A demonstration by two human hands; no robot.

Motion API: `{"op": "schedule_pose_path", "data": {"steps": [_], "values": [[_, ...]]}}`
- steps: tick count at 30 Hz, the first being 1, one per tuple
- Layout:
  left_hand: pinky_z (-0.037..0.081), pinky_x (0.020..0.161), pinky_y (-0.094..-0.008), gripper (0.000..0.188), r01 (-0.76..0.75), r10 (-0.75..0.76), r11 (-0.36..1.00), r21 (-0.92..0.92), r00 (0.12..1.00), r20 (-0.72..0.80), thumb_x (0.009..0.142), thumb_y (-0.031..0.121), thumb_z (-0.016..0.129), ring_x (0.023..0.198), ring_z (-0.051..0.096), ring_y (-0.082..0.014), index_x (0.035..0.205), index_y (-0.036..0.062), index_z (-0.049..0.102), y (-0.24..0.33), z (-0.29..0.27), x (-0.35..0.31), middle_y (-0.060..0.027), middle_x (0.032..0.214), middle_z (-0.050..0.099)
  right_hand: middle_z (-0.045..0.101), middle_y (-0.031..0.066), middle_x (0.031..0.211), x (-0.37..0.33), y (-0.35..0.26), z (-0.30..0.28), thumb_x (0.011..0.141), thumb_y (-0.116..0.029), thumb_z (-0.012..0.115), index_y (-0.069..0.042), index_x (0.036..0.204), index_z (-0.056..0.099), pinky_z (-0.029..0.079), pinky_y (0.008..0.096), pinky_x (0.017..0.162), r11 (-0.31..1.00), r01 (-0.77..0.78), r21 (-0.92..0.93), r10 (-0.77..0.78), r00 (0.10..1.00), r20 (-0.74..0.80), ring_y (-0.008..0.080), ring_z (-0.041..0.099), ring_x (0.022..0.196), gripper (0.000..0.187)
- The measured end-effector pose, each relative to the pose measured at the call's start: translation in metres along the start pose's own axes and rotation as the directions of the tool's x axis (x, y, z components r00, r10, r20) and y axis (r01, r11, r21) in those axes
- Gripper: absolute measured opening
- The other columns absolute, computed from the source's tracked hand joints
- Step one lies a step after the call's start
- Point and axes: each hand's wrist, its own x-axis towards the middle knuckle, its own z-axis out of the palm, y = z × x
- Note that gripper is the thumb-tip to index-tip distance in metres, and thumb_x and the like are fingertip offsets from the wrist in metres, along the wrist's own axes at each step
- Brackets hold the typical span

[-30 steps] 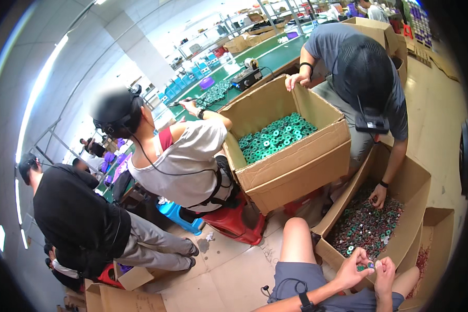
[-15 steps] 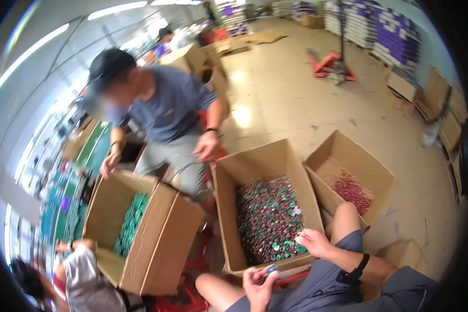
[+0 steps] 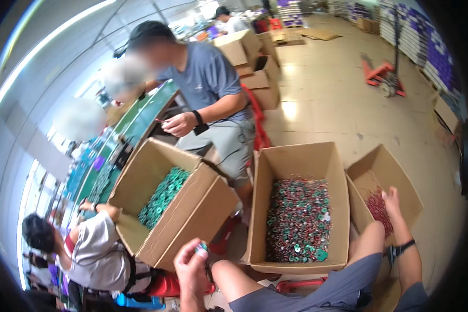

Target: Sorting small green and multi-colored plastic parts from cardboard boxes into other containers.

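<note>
Left hand [image 3: 191, 265]: raised in front of the left carton [image 3: 195, 223], beside the left knee [image 3: 228, 273]; fingers pinched together on a small part [image 3: 202, 248].
Small part: green with a silvery face, held in the air at the fingertips; finer detail too small to tell.
Right hand [image 3: 394, 204]: reaching into the right carton [image 3: 408, 190], close over thin red pieces [image 3: 378, 208]; fingers curled, grasp impossible to tell.
Thin red pieces: heaped inside the right carton, partly hidden behind the right hand.
Middle carton [image 3: 299, 156]: open between the other two, bearing mixed red, green and silvery pieces [image 3: 296, 218].
Left carton: open, with green rings [image 3: 165, 197] piled inside.
Desk [image 3: 152, 110]: green-topped, running beyond the left carton.
Co-worker in blue-grey shirt [image 3: 213, 75]: seated beyond the left carton, one hand lifted above the lap.
Co-worker in pale top [image 3: 98, 262]: seated left of the left carton, one arm extended toward the desk.
Pallet truck [image 3: 385, 75]: orange-red, parked at upper right.
</note>
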Motion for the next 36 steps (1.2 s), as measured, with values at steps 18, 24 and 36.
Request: {"op": "schedule_pose_path", "data": {"steps": [18,24,36], "values": [[0.058,0.086,-0.0359,0.036,0.108,0.073,0.052,0.993,0.991,-0.112,0.061,0.032,0.080,0.089,0.073,-0.0270,0.090,0.0119,0.080,0.048,-0.196,0.354,-0.0121,0.092,0.076,0.059,0.0015,0.090,-0.166,-0.081,0.024,0.088,-0.004,0.065,-0.001,0.107,0.059,0.049,0.0245,0.075,0.997,0.081,-0.008,-0.071,0.913,0.401,0.0090,0.055,0.079,0.020],[0.060,0.077,-0.0340,0.037,0.105,-0.116,-0.104,0.989,0.986,-0.117,0.056,0.030,0.084,0.078,0.073,-0.0217,0.086,0.0092,0.079,0.041,-0.254,0.378,-0.0103,0.084,0.076,0.057,-0.0009,0.085,-0.198,-0.086,0.026,0.088,-0.002,0.064,0.000,0.103,0.059,0.047,0.0217,0.070,0.993,0.108,0.037,-0.112,0.867,0.486,0.0064,0.052,0.075,0.016],[0.051,0.053,-0.0317,0.016,-0.231,0.031,-0.092,0.969,0.972,0.234,0.079,0.012,0.069,0.058,0.062,-0.0135,0.077,-0.0043,0.068,0.009,-0.320,0.422,-0.0086,0.064,0.066,0.066,0.0127,0.091,-0.232,-0.126,0.061,0.090,-0.020,0.070,-0.001,0.103,0.061,0.053,0.0352,0.075,0.959,0.198,-0.203,-0.029,0.783,0.622,0.0232,0.066,0.081,0.025]]}}
